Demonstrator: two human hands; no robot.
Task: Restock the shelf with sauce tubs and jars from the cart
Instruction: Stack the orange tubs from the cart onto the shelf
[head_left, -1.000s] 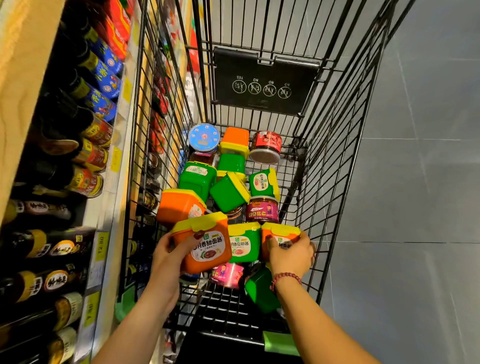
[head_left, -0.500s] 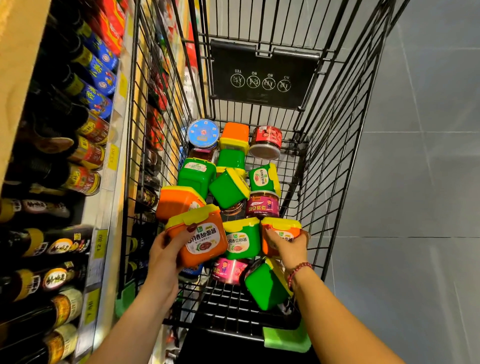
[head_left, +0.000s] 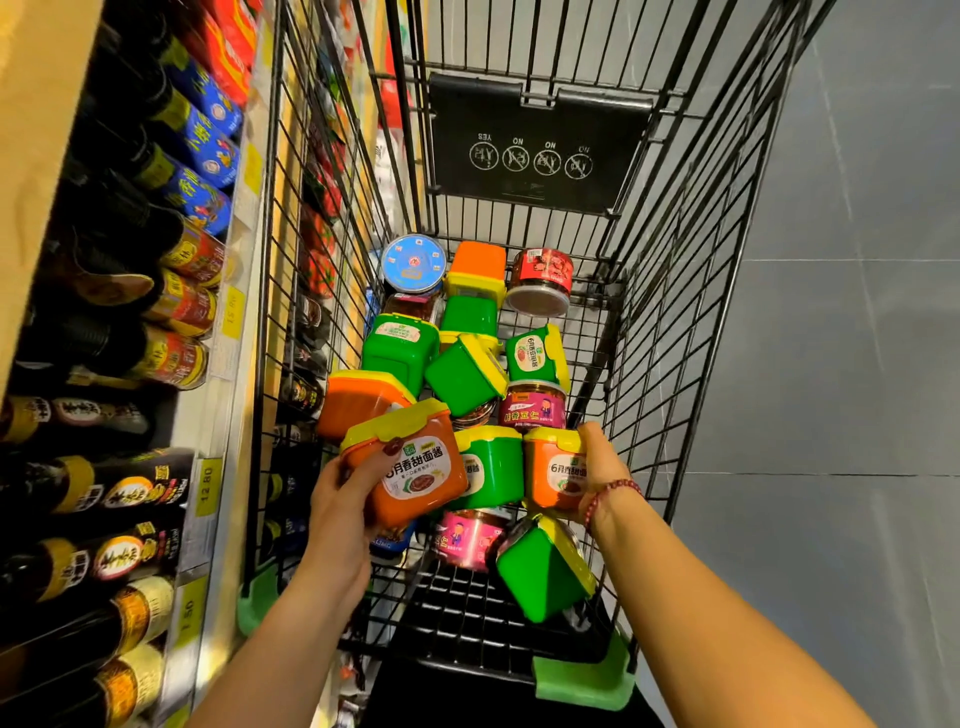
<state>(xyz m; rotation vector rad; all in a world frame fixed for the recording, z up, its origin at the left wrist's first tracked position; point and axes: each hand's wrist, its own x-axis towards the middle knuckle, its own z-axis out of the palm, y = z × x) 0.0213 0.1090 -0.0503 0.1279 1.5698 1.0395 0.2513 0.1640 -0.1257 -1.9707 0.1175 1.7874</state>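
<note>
Fingers of the left hand (head_left: 340, 501) wrap an orange tub (head_left: 421, 483) at seven o'clock; the right hand (head_left: 597, 467) clasps a second orange tub (head_left: 553, 475) at five, probably for shelving as a matched pair.

The aisle floor (head_left: 857, 364) is laid with large grey tiles with thin pale joints between them, and it has a dull, even sheen. Along the left side runs a shelf (head_left: 231, 395) with a pale front edge, and a light wooden board (head_left: 41, 130) sits above it. Yellow price tags (head_left: 206, 486) are fixed along that edge. Dark bottles (head_left: 98, 488) with gold labels fill the nearer rows. Blue-labelled bottles (head_left: 205, 140) come further along, with red packets (head_left: 236, 41) beyond them.
</note>
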